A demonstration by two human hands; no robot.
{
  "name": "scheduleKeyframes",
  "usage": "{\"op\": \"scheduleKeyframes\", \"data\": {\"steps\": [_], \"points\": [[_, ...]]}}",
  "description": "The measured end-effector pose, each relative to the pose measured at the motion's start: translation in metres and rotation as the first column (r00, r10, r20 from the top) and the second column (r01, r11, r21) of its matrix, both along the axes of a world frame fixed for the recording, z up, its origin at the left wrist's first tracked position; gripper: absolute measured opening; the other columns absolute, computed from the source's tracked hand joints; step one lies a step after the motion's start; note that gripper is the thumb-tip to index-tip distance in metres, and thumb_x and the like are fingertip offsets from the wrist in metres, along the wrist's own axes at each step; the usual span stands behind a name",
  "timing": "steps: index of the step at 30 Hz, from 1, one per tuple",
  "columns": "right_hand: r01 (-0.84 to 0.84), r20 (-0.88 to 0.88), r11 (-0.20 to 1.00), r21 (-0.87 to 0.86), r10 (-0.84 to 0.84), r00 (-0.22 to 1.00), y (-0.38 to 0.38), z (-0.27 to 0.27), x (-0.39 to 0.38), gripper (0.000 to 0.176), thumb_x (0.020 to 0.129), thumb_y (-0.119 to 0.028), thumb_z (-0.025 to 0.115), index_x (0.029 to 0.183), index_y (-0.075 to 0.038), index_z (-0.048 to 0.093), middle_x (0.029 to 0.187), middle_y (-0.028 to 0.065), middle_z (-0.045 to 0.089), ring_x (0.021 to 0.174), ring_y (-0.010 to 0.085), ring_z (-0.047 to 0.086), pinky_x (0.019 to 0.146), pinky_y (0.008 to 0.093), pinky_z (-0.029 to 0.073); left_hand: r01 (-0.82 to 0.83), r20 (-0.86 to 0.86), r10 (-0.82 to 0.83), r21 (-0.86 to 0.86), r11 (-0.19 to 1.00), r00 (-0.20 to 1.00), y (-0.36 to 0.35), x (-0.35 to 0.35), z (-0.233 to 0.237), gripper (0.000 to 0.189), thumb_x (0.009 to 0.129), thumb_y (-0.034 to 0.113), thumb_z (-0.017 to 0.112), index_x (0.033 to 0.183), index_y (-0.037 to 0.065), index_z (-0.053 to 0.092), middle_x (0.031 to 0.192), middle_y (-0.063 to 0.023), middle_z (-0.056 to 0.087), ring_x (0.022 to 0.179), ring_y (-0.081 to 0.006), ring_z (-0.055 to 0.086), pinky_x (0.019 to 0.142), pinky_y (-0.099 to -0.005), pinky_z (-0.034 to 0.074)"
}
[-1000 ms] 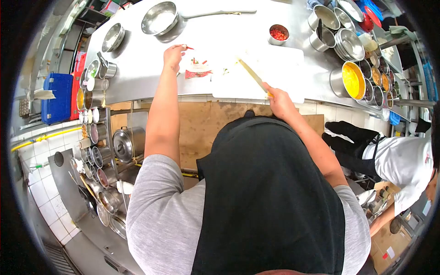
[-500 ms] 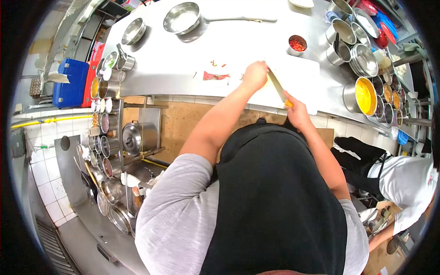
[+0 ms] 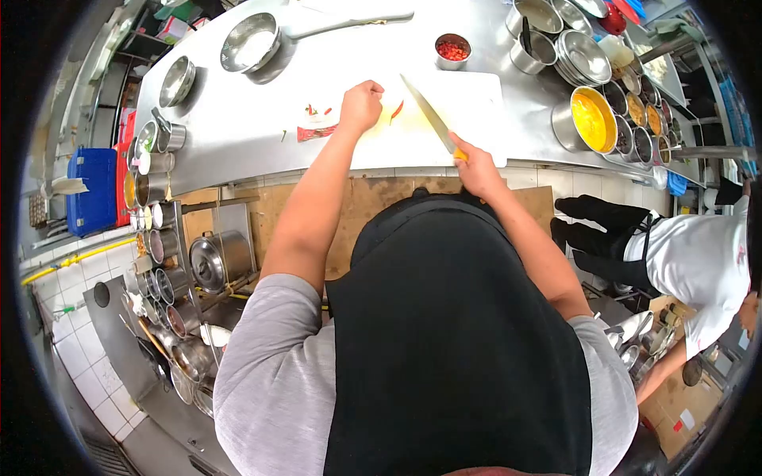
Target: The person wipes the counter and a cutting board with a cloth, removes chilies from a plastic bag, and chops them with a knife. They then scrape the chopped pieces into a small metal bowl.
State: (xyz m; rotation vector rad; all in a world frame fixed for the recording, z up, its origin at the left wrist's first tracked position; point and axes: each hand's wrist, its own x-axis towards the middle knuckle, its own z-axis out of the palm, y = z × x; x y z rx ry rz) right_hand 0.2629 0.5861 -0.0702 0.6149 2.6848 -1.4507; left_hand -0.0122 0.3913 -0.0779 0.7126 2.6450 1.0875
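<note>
My right hand (image 3: 480,170) grips the yellow handle of a kitchen knife (image 3: 429,114) at the near side of the white cutting board (image 3: 470,95). The blade slants away to the upper left. My left hand (image 3: 363,107) is over the board's left part, its fingers curled closed; what they hold, if anything, is hidden. One red chili (image 3: 397,111) lies on the board between my left hand and the blade. Left of that hand is a red-printed packet (image 3: 315,133), with small red pieces (image 3: 319,111) just beyond it. A metal cup of chopped red pieces (image 3: 452,52) stands behind the board.
On the steel counter's far left are a perforated bowl (image 3: 251,43) and a smaller metal bowl (image 3: 178,82). A pot of yellow liquid (image 3: 585,120) stands at the right, beside several metal containers. Another person in a white shirt (image 3: 690,258) bends over at the right.
My left hand has moved left, away from the knife blade, and the red chili now shows between them. The whole view has shifted, with the counter now further left.
</note>
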Motion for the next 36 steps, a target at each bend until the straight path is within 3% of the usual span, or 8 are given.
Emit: {"op": "scheduleKeyframes", "data": {"steps": [3,14,27,29,31,33,35,36], "points": [[0.007,0.04,0.998,-0.055,-0.005,0.999,0.001,0.004,-0.002,0.066,0.102,-0.002,0.062,0.165,-0.022,0.057,0.127,0.0313,0.075,0.104,0.0398,0.077,0.1,0.0395,0.058,-0.012,0.026,0.012,-0.001,1.0,1.0,-0.002,0.007,0.01,0.016,0.1,0.009,0.069,0.109,0.002,0.08,0.097,-0.0164,0.082,0.09,-0.0293,0.079,0.086,-0.0408,0.061],[0.008,0.008,1.0,0.006,-0.008,1.0,0.0,0.005,0.0,0.064,0.102,-0.001,0.063,0.164,-0.019,0.058,0.127,0.0309,0.075,0.111,0.0408,0.076,0.103,0.0408,0.058,-0.012,-0.199,-0.024,-0.181,0.983,0.98,0.028,0.05,-0.015,0.016,0.094,0.015,0.071,0.092,0.003,0.08,0.099,-0.0243,0.079,0.097,-0.0423,0.076,0.091,-0.0507,0.06],[-0.003,0.039,1.0,0.022,0.002,0.999,-0.001,0.012,-0.001,0.066,0.101,-0.001,0.064,0.165,-0.02,0.057,0.13,0.0304,0.075,0.112,0.0415,0.076,0.104,0.0424,0.058,0.081,-0.171,-0.129,-0.261,0.962,0.977,0.001,0.011,0.017,0.016,0.099,0.016,0.069,0.095,0.004,0.079,0.094,-0.0246,0.079,0.092,-0.0455,0.076,0.084,-0.0527,0.06],[0.004,0.027,1.0,0.011,-0.005,1.0,-0.001,0.015,-0.001,0.064,0.101,-0.002,0.062,0.163,-0.018,0.058,0.13,0.0316,0.074,0.115,0.0447,0.075,0.104,0.045,0.058,-0.032,-0.121,0.032,0.003,0.999,0.992,-0.006,0.014,0.072,0.017,0.1,0.017,0.07,0.099,0.002,0.079,0.097,-0.025,0.079,0.091,-0.0414,0.078,0.083,-0.0494,0.06],[0.016,0.024,1.0,-0.006,-0.015,1.0,-0.002,0.012,0.003,0.063,0.101,-0.003,0.059,0.162,-0.017,0.059,0.129,0.0329,0.074,0.117,0.0479,0.074,0.105,0.0475,0.058,-0.068,-0.218,0.132,0.278,0.958,0.967,-0.032,0.029,0.134,0.02,0.102,0.018,0.074,0.098,-0.001,0.078,0.09,-0.0182,0.08,0.08,-0.0279,0.076,0.078,-0.0406,0.058],[0.0,-0.008,1.0,0.014,0.0,1.0,-0.001,0.008,0.0,0.063,0.101,-0.003,0.058,0.162,-0.017,0.059,0.129,0.0328,0.074,0.118,0.0478,0.074,0.104,0.0483,0.058,-0.19,-0.08,0.243,0.417,0.889,0.967,-0.076,0.058,0.185,0.02,0.101,0.017,0.079,0.095,-0.002,0.075,0.081,-0.008,0.075,0.076,-0.0148,0.067,0.074,-0.0322,0.055],[0.0,0.004,1.0,0.012,0.0,1.0,-0.001,0.011,-0.001,0.062,0.102,-0.003,0.058,0.162,-0.017,0.059,0.129,0.0327,0.074,0.118,0.0479,0.073,0.105,0.0486,0.058,-0.269,-0.079,0.292,0.216,0.938,0.953,-0.135,0.089,0.196,0.018,0.1,0.015,0.082,0.097,-0.001,0.074,0.082,-0.0028,0.071,0.077,-0.008,0.06,0.073,-0.0272,0.05],[0.003,0.02,1.0,0.01,-0.004,1.0,-0.002,0.013,-0.001,0.062,0.102,-0.004,0.058,0.162,-0.018,0.059,0.13,0.0326,0.073,0.118,0.0479,0.073,0.105,0.049,0.057,-0.295,0.05,0.291,0.155,0.943,0.955,-0.159,0.102,0.185,0.013,0.099,0.011,0.08,0.1,-0.001,0.075,0.085,-0.0062,0.074,0.079,-0.0134,0.066,0.075,-0.0309,0.054]]}}
